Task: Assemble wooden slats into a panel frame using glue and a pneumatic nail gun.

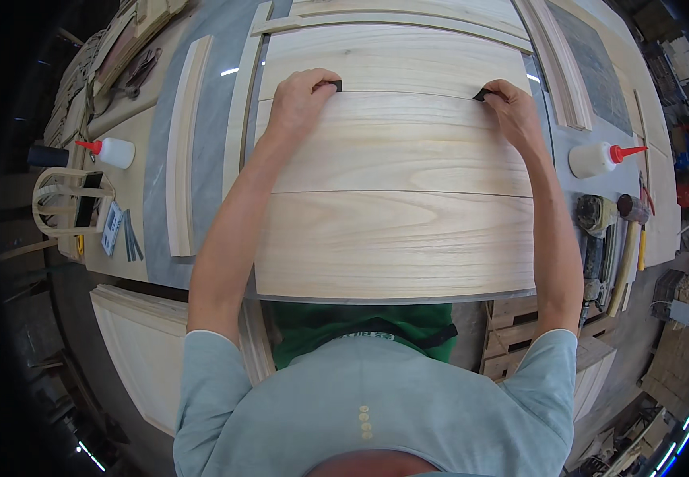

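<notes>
Pale wooden boards (396, 143) lie edge to edge before me, with thin seams running left to right between them. My left hand (300, 99) is closed in a pinch on a small black piece (339, 86) by the far seam. On the same seam farther right, my right hand (513, 113) pinches a second small black piece (480, 95). Both pieces sit at the board surface; what kind they are I cannot make out, as the fingers cover most of each. A long thin wooden strip (241, 119) runs along the boards' left side, and a crosswise strip (408, 21) lies beyond them.
White glue bottles with red tips lie at left (116, 153) and right (592, 160). Wooden mouldings (188, 159) rest on the grey tabletop, more (555, 67) at far right. A mallet (633, 209) and a dark tool (593, 258) lie right. A wooden holder (50, 213) stands left.
</notes>
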